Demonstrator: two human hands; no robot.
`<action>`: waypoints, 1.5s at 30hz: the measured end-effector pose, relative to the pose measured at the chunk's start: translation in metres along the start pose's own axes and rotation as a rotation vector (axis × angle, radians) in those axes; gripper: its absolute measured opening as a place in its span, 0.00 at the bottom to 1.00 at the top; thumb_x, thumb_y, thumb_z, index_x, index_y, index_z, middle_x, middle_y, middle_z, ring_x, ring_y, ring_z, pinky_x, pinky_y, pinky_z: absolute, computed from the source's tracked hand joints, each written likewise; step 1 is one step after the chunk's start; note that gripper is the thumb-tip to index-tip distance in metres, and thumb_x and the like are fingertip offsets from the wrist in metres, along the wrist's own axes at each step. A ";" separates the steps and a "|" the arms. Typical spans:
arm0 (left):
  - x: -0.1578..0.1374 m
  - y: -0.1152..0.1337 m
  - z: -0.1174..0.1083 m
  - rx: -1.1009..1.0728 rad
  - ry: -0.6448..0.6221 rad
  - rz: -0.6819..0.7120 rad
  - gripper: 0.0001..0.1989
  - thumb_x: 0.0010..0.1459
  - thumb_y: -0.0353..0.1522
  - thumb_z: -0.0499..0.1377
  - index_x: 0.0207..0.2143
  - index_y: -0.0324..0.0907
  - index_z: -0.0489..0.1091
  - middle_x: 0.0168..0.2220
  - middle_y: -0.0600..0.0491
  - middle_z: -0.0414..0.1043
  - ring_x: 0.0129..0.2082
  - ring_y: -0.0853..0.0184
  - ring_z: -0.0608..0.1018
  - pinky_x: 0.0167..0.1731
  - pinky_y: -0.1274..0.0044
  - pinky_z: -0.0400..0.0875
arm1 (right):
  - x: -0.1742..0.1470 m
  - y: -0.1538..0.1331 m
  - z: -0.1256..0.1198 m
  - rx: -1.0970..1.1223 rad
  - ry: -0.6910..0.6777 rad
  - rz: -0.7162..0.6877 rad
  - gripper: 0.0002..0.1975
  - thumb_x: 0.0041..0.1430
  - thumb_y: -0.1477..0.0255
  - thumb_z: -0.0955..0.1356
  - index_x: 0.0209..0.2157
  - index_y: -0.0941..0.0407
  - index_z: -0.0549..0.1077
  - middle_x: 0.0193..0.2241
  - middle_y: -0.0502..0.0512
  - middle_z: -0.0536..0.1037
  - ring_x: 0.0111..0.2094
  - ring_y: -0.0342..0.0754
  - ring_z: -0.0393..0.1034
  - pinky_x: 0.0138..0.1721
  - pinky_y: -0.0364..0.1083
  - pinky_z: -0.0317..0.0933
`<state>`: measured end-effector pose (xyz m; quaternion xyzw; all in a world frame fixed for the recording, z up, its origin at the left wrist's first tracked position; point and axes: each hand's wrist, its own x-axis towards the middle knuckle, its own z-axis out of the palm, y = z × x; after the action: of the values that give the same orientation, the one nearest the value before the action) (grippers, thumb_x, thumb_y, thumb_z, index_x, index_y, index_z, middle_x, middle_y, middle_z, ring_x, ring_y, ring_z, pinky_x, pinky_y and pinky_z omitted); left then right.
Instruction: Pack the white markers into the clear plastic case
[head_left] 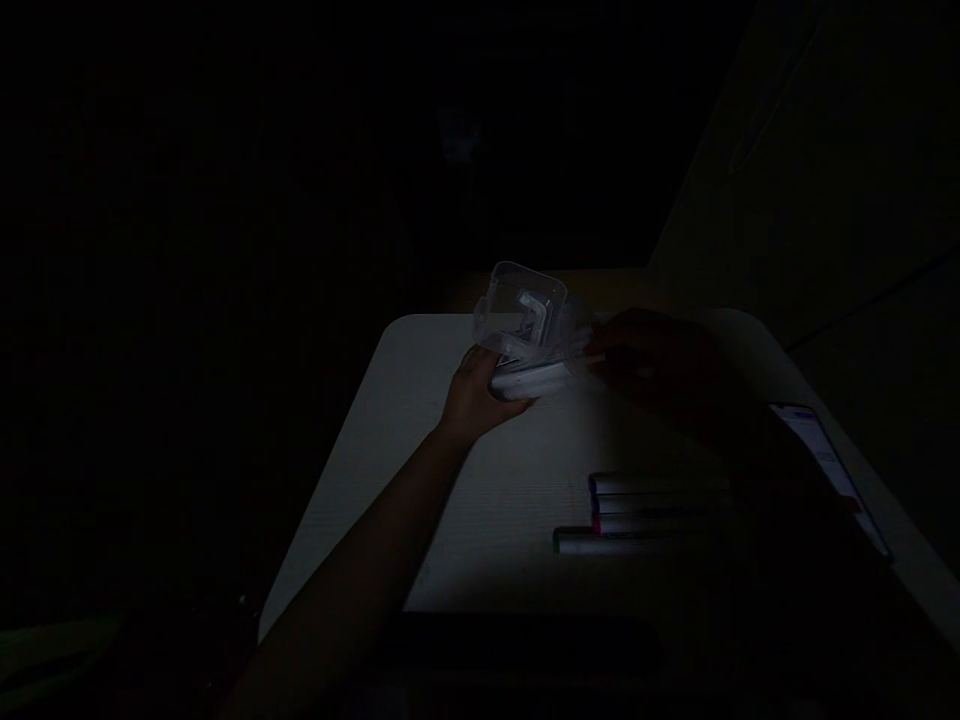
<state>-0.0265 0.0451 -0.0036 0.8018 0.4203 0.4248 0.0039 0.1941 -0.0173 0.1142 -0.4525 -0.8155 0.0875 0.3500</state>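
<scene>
Clear case (532, 345), seemingly, in left hand (474, 396).

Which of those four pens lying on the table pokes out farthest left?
The green-ended pen, lowest in the picture; the left ends of the other three pens roughly line up.

left hand (474, 392): curled, gripping | left forearm (382, 520): extended | right hand (641, 352): pointing leftward, shadowed

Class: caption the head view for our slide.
In dim light, left hand holds clear case, right hand beside it, four markers nearby.
</scene>
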 end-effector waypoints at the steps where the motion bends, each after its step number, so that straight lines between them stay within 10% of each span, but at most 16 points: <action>1: 0.000 0.000 0.000 0.001 -0.002 -0.002 0.34 0.37 0.41 0.69 0.47 0.42 0.63 0.45 0.48 0.71 0.46 0.58 0.75 0.43 0.69 0.72 | 0.000 0.000 0.000 0.012 -0.004 0.008 0.09 0.50 0.74 0.66 0.33 0.61 0.76 0.34 0.56 0.75 0.31 0.41 0.70 0.33 0.39 0.63; 17: 0.001 0.000 -0.004 -0.013 0.032 0.041 0.33 0.38 0.40 0.69 0.47 0.41 0.63 0.44 0.47 0.72 0.46 0.58 0.74 0.44 0.68 0.72 | -0.003 0.000 -0.004 0.032 0.019 0.075 0.08 0.52 0.72 0.67 0.33 0.60 0.76 0.35 0.55 0.75 0.33 0.40 0.70 0.34 0.39 0.64; 45: 0.001 0.002 -0.008 -0.030 0.030 -0.005 0.34 0.37 0.38 0.69 0.48 0.43 0.64 0.45 0.48 0.72 0.46 0.57 0.75 0.45 0.67 0.72 | -0.006 0.021 0.013 -0.262 0.099 -0.278 0.13 0.60 0.70 0.62 0.41 0.53 0.76 0.48 0.59 0.66 0.51 0.51 0.58 0.50 0.51 0.59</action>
<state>-0.0309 0.0418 0.0030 0.7941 0.4161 0.4428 0.0109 0.2017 -0.0076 0.0919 -0.3809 -0.8564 -0.0907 0.3365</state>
